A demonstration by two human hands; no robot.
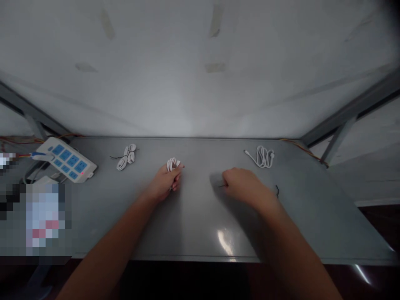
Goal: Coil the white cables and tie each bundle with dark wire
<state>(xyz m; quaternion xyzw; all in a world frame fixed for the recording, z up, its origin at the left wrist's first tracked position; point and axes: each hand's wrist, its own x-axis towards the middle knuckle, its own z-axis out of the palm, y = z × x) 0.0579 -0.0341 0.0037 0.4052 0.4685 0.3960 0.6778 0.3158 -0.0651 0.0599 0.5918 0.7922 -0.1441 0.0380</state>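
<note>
A coiled white cable [171,164] is gripped in my left hand [164,181], its loops sticking up above the curled fingers. To the right, my right hand [240,184] is closed just over the table, and a thin black twist tie [222,186] pokes out from its fingertips. Behind that hand lies a loosely coiled white cable [264,157] with no tie visible on it. Another white cable [126,157], bundled with a black tie, rests at the back left. A second short black tie [277,191] lies right of my right wrist.
A white power strip [67,160] with blue sockets and a plugged-in lead sits at the table's left end. The grey table [200,225] meets a pale wall [175,96] at the back. Metal frame bars [340,125] and coloured wires [304,151] run along the sides. A blurred-out patch covers the lower left.
</note>
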